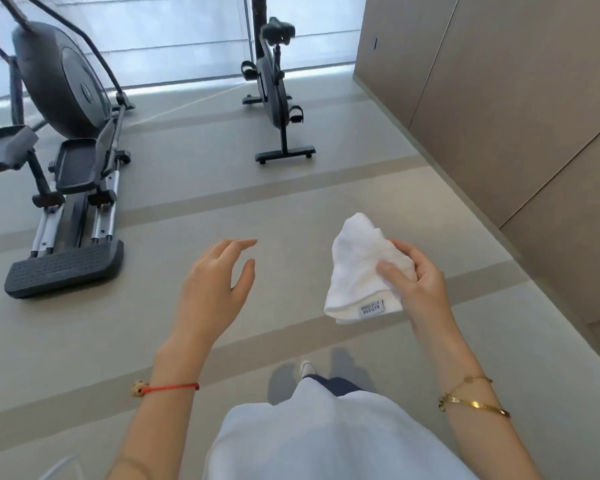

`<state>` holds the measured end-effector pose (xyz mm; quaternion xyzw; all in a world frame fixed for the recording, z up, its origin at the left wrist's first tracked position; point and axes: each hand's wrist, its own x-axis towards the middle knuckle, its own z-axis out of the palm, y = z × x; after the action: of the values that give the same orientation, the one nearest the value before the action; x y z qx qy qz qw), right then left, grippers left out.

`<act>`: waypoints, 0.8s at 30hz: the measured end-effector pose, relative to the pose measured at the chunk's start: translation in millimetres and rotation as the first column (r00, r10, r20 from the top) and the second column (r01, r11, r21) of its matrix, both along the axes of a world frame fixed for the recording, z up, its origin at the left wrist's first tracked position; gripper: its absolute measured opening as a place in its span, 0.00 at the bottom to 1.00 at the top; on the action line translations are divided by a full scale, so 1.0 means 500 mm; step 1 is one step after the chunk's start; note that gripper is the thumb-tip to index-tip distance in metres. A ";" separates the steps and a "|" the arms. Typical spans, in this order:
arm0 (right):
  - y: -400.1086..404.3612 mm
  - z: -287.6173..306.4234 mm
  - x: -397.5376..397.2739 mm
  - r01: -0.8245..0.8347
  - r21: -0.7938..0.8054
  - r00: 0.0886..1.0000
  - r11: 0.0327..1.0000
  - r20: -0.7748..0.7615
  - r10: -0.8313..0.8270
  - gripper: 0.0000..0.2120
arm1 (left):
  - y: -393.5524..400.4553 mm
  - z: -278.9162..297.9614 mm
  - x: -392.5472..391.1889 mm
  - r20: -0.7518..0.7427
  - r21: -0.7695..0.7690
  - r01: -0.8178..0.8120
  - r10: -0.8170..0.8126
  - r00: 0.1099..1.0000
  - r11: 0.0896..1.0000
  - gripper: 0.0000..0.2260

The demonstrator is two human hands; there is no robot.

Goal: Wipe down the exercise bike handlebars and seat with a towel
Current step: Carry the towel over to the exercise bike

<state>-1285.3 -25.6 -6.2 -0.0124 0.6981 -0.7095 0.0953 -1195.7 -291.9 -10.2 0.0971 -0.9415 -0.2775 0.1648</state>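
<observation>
Shirt: white shirt [326,438] fills the bottom edge, nearest the camera, with a shoe tip [307,367] showing on the floor [187,188] just beyond it.
Stepper: a dark cross-trainer [63,140] stands at far left, well apart from both hands; not part of the job.
Left hand: left hand [215,282] hangs free in mid-air, fingers loosely spread, holding nothing; a red cord sits on the wrist.
Bike: the exercise bike [274,95] stands upright well ahead, near the window blind [174,39]. Its seat [278,29] shows at the top edge; the handlebars cannot be made out.
Towel: white towel [361,271], bunched, label hanging at its lower edge.
Right hand: right hand [416,282] grips the towel with thumb and curled fingers round the bunch.
Wall: tan panelled wall [499,116] runs along the right.
Progress: judged as the approach; no wiping begun.
Risk: the loose lower corner could slip from the one-handed grip and drop to the floor, dirtying the cloth; a bunched wad may also miss parts of the seat.
</observation>
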 end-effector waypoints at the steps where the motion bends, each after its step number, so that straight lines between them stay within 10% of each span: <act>1: -0.016 0.010 -0.055 -0.022 0.004 1.000 1.000 -0.017 0.022 0.17 | -0.012 0.007 -0.051 -0.011 0.003 -0.013 0.013 1.000 1.000 0.14; 24: -0.513 0.045 -0.950 -0.123 -0.023 0.990 0.992 -0.078 0.121 0.18 | -0.473 0.046 -0.903 -0.052 -0.008 -0.066 0.065 0.997 0.998 0.13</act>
<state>-1760.4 -282.1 16.2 -0.0836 0.6894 -0.7108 0.1118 -1647.4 -528.3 12.6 0.1198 -0.9346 -0.2698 0.1986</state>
